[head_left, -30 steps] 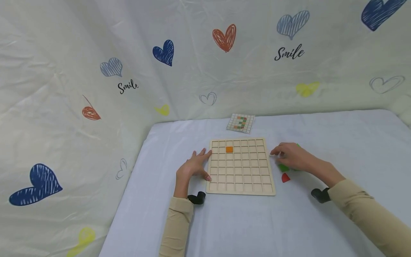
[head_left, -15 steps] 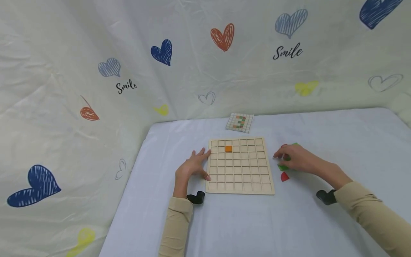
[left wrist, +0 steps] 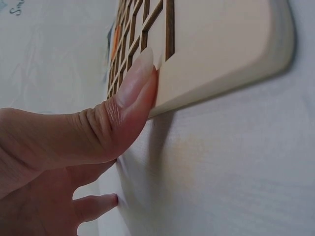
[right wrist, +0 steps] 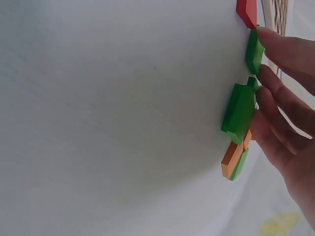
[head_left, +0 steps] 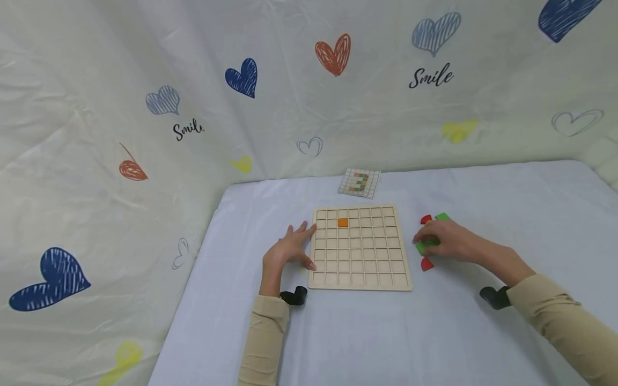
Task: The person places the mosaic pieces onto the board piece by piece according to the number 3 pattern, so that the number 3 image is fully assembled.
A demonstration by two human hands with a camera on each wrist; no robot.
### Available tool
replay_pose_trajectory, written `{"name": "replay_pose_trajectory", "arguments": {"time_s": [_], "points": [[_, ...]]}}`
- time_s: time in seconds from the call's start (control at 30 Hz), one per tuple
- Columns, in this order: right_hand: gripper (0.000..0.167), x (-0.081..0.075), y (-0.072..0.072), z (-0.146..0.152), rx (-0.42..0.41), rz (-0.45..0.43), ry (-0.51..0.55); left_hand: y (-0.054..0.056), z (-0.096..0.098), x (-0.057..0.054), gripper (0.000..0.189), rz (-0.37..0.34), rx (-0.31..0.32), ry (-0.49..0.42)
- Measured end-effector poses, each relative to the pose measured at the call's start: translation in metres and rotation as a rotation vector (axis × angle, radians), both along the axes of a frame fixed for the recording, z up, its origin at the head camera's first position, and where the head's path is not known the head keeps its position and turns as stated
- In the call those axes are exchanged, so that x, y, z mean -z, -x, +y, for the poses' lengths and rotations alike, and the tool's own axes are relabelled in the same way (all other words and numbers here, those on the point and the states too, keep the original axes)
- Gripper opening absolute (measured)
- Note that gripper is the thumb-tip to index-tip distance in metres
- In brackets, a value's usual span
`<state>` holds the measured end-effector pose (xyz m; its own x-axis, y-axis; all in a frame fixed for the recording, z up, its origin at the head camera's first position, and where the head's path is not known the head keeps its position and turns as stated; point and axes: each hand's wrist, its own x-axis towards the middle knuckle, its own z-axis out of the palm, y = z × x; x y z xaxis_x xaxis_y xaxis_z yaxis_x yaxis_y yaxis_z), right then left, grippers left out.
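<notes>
A wooden grid board (head_left: 359, 284) lies on the table with one orange square tile (head_left: 343, 222) in an upper cell. My left hand (head_left: 288, 250) rests at the board's left edge, fingers spread. In the left wrist view its thumb (left wrist: 133, 93) presses on the rim near a corner. To the right of the board, my right hand (head_left: 449, 239) reaches into loose tiles. Its thumb and forefinger pinch a green tile (right wrist: 254, 51) at the table surface. A red quarter-round tile (head_left: 427, 264) lies just nearer, and another red tile (head_left: 426, 219) beyond.
Further green tiles (right wrist: 239, 110) and an orange tile (right wrist: 232, 160) lie by the right hand's fingers. A pattern card (head_left: 359, 183) with coloured squares stands behind the board on the white-covered table (head_left: 357, 338). A printed curtain (head_left: 289, 107) hangs behind. Black wrist cameras (head_left: 495, 297) sit at both wrists.
My right hand has moved slightly right and its thumb and forefinger have closed on a green tile, uncovering the far red and green tiles. The left hand still holds its place on the board.
</notes>
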<state>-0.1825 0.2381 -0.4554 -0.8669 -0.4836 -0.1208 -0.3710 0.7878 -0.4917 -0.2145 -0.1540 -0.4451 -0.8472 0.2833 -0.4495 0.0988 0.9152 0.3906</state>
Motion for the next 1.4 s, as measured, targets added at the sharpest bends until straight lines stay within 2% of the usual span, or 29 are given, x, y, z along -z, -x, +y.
{"name": "replay_pose_trajectory", "arguments": {"time_s": [0.17,0.3,0.5,0.7,0.93,1.23,1.4], "points": [[0.025,0.001,0.0,0.0,0.005,0.005,-0.013,0.0,0.0,-0.001,0.115,0.002,-0.003,-0.005],[0.02,0.003,0.001,0.0,0.018,0.057,0.003,0.0,0.0,-0.001,0.114,0.001,-0.009,-0.012],[0.013,0.009,0.0,0.001,0.004,0.176,0.084,-0.001,0.0,-0.001,0.115,-0.003,-0.01,-0.016],[0.016,0.004,-0.001,-0.001,0.04,0.212,0.161,-0.002,-0.001,-0.003,0.114,0.002,-0.012,-0.017],[0.018,-0.002,-0.002,-0.004,0.093,0.175,0.17,-0.002,0.001,-0.004,0.114,-0.005,-0.006,-0.02],[0.031,-0.003,0.004,-0.017,0.163,0.061,0.183,-0.003,0.001,-0.004,0.114,-0.002,-0.005,-0.014],[0.035,-0.002,0.007,-0.024,0.171,0.066,0.209,-0.003,0.002,-0.005,0.114,-0.007,-0.006,-0.007]]}}
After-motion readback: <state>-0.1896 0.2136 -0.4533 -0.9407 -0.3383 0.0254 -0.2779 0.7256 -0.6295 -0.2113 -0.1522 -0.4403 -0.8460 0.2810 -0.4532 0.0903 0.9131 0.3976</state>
